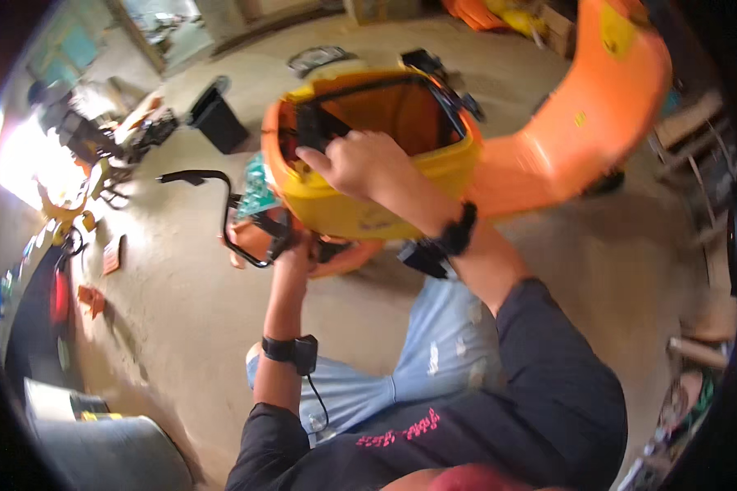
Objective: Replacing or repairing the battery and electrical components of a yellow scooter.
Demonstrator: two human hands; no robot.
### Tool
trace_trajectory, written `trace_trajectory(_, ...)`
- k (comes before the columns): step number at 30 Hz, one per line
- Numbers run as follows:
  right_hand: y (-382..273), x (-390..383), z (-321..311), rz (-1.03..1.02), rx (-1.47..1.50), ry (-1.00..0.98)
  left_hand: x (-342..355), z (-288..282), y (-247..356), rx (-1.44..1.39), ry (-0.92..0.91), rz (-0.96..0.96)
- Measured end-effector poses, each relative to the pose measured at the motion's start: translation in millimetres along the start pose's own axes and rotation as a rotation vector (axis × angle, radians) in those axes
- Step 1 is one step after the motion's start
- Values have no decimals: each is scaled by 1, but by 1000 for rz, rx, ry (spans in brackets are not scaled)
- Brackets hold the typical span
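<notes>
A yellow and orange scooter-like body [368,214] fills the middle, with an open yellow compartment in its upper part. My right hand [360,164] lies over the near rim of this compartment, its fingers curled beside a dark piece [315,124] inside. Whether the fingers grip that piece is unclear. My left hand [299,247] reaches under the compartment's left side, beside a bent black handlebar [229,214]. Its fingers are mostly hidden behind the body. A long orange panel [565,131] stretches to the upper right. Green clear wrap [258,190] hangs by the left side.
A black bin [218,116] stands at the upper left, and a dark oval part [318,59] lies beyond the body. Cluttered parts line the left wall. A grey rounded container [110,450] is at the lower left. Metal racks [700,168] stand at the right.
</notes>
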State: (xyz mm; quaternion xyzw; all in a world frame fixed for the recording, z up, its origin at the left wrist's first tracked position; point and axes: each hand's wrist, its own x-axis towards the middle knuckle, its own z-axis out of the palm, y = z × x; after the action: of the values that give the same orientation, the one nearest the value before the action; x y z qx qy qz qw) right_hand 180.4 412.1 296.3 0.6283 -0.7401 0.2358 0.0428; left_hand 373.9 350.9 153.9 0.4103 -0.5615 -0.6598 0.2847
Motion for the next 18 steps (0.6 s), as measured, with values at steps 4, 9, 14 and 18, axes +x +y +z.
trace_trajectory(4, 0, 7, -6, 103, 55, -99, 8, 7, -6, -93, -38, -10)
trace_trajectory(9, 6, 11, 8, 174, 20, -3, -7, 9, -25, -50, -58, -36)
trace_trajectory(14, 9, 25, 11, 95, 4, 165, -21, -14, -49, -183, -51, -176)
trace_trajectory(18, -10, 24, 5, 131, -10, -7, -25, -32, -49, -460, -61, -275)
